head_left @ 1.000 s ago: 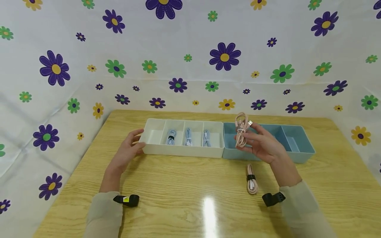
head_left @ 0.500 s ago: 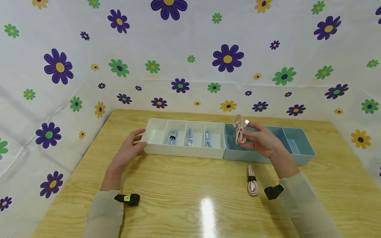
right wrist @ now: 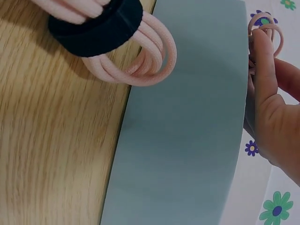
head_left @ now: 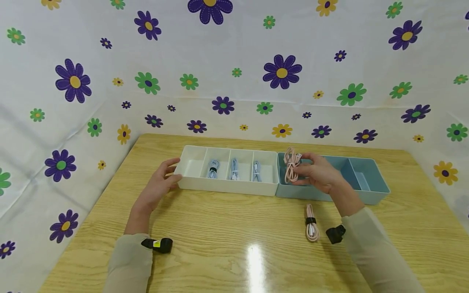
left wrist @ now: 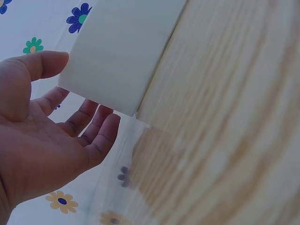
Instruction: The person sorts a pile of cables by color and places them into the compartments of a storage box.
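My right hand pinches a coiled pink USB cable, tied at its middle, over the left compartment of the blue divided box. In the right wrist view the blue wall hides part of that hand and cable. My left hand touches the left end of the white divided box; its thumb and loosely bent fingers lie at the corner in the left wrist view. Three of the white box's compartments hold coiled light-blue cables. A second pink cable, bound with a black strap, lies on the table before the blue box.
Both boxes stand end to end in a row near the back of the wooden table. A white flower-patterned cloth hangs behind and to the sides. Dark wrist cameras sit at both sleeves.
My right hand has moved slightly left and lowered the pink cable toward the blue box's left compartment. The left hand stays at the white box's end.
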`<state>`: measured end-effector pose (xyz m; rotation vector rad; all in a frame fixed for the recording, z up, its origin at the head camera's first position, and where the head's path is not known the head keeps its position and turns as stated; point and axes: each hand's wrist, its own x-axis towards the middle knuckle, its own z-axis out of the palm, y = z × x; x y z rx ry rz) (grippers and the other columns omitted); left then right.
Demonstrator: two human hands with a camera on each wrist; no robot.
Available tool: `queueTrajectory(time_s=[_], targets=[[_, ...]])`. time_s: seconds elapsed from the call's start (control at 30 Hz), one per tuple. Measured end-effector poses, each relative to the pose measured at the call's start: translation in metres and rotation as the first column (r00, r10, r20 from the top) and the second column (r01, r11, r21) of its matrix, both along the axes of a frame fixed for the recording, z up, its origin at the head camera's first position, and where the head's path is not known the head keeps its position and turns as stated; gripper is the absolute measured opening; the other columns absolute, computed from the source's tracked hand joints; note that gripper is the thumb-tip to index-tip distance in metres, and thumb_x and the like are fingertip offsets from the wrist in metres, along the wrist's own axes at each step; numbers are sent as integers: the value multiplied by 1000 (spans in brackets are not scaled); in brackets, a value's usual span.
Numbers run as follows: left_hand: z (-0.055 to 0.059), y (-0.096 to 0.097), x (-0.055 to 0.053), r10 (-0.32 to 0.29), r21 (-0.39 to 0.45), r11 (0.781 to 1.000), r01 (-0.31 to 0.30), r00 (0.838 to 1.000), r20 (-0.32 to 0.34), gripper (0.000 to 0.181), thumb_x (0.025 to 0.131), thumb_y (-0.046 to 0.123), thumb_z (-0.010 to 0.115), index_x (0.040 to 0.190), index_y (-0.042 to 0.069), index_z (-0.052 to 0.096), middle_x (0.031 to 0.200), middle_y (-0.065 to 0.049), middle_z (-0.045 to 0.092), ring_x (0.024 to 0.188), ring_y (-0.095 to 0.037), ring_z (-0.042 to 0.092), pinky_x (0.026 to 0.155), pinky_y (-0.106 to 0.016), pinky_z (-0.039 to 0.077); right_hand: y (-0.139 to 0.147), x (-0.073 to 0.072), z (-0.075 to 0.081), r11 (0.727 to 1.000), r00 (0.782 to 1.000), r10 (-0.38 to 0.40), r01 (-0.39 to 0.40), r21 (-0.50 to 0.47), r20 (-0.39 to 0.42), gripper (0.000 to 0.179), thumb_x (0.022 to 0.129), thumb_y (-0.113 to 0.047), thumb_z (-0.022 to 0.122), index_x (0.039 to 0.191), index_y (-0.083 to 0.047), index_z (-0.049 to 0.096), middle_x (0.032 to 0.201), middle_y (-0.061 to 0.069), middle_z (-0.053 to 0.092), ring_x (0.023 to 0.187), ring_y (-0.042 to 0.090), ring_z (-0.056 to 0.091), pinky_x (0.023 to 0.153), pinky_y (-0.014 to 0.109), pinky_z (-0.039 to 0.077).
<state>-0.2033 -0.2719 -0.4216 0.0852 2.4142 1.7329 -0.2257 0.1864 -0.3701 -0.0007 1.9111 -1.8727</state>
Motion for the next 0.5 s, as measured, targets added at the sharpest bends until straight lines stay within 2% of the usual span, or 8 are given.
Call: queueTrajectory(time_s=[0.1,0.27,0.5], targets=[[1,0,0,3,-1,1000,-3,1000,2,61,104,23,51,157,13,22,153,-24,28,133,-42,37,97,-45,41,-3,0,0,1000,1000,13,-13,15,-11,73,101,2,48,158,-5,4,137,29,39,93,16,65,79,35,58],[3,1,2,3,11,1000,-3,1000,7,62,104,22,51,157,13,21,153,-25,27,133,-42,37,98,-46,41,-5,0,0,999,999,33,-32,28,-28,71,101,3,48,158,-8,7,137,30,38,92,18,63,78,35,58],[3,1,3,3,13,1000,-3,1000,8,61,104,21,51,157,13,22,153,-25,28,133,-42,37,99,-47,41,-7,-2,0,998,999,39,-38,54,-28,71,101,2,48,158,-6,7,119,20,47,89,17,62,77,34,58]])
